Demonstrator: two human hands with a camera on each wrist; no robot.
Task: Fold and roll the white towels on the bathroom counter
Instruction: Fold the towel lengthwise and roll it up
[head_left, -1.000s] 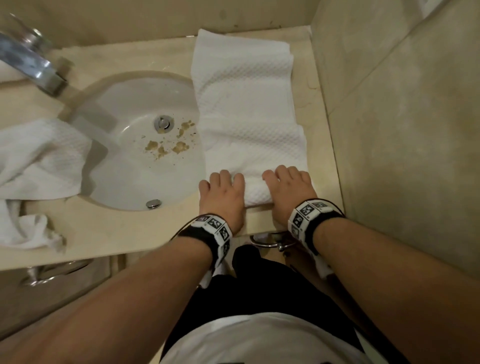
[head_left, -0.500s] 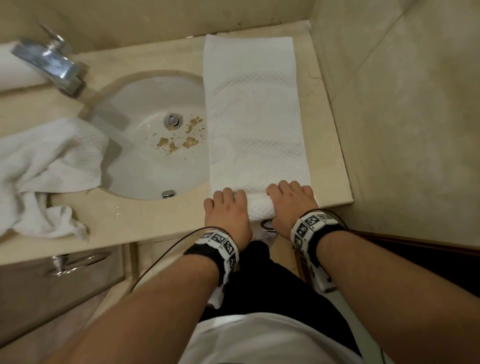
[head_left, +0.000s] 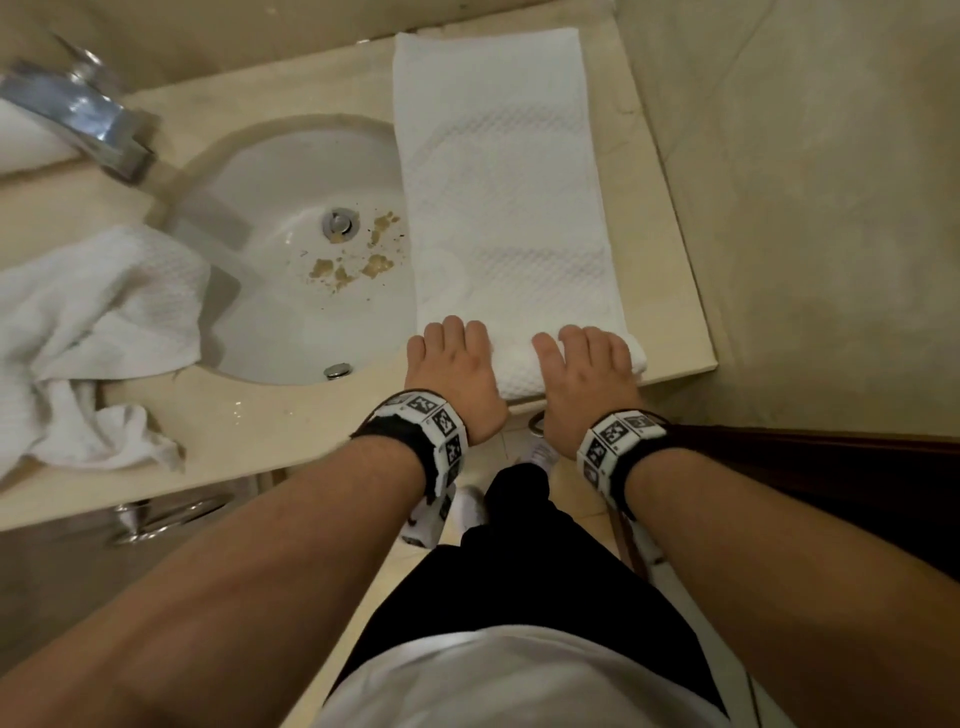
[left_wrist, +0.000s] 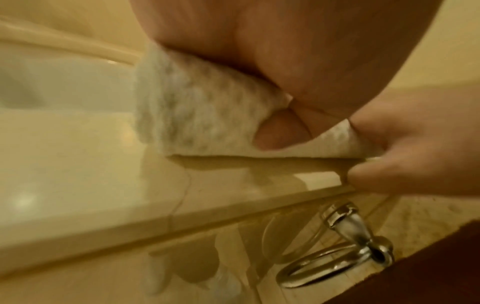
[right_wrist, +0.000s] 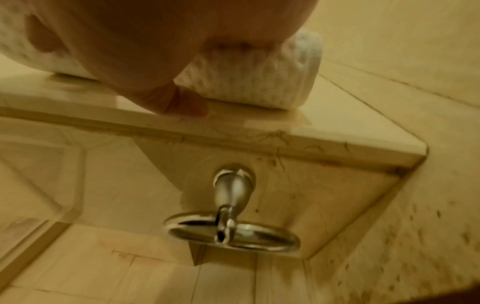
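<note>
Fingers of both hands were curled down over the small roll I had started at the near end of the folded towel (head_left: 498, 197), my left hand (head_left: 453, 375) on its left part and my right hand (head_left: 586, 379) on its right, thumbs tucked behind against the cloth. That towel lay as a long strip on the counter (head_left: 670, 249) between the sink (head_left: 291, 270) and the wall, its left edge hanging slightly over the basin. As I judged it, uneven pressure from one hand could make the roll run crooked or loose, and the overhanging edge might sag toward the brown grit in the basin. A second, crumpled towel (head_left: 88, 332) waited left of the sink, not yet folded
</note>
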